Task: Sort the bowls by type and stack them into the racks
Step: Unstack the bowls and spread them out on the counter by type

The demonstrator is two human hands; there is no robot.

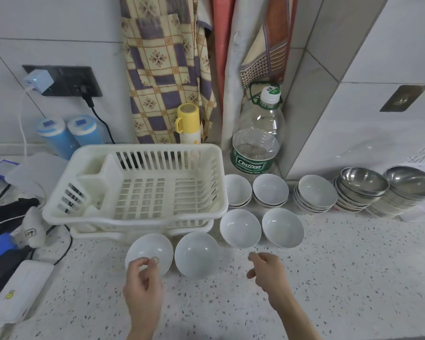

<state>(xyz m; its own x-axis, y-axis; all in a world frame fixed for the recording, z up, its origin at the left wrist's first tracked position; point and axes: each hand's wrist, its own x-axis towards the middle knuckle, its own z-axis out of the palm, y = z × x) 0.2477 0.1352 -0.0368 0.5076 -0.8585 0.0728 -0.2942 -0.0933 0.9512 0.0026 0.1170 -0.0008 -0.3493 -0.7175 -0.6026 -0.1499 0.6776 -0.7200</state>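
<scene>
Leftmost, at ten o'clock, a white rack (135, 190) sits on the speckled counter (329, 278). Below it, the left hand (142, 288) hovers over a white bowl (149, 251), fingers loosely curled, holding nothing. Three more white bowls (241, 228) trail toward two o'clock. The right hand (268, 272) hangs relaxed, empty. Steel bowl stacks (361, 188) stand at three o'clock.

home kitchen | terrazzo counter (329, 278) | dish rack (135, 190) | stacked bowls (315, 197) | hanging aprons (162, 69)
</scene>
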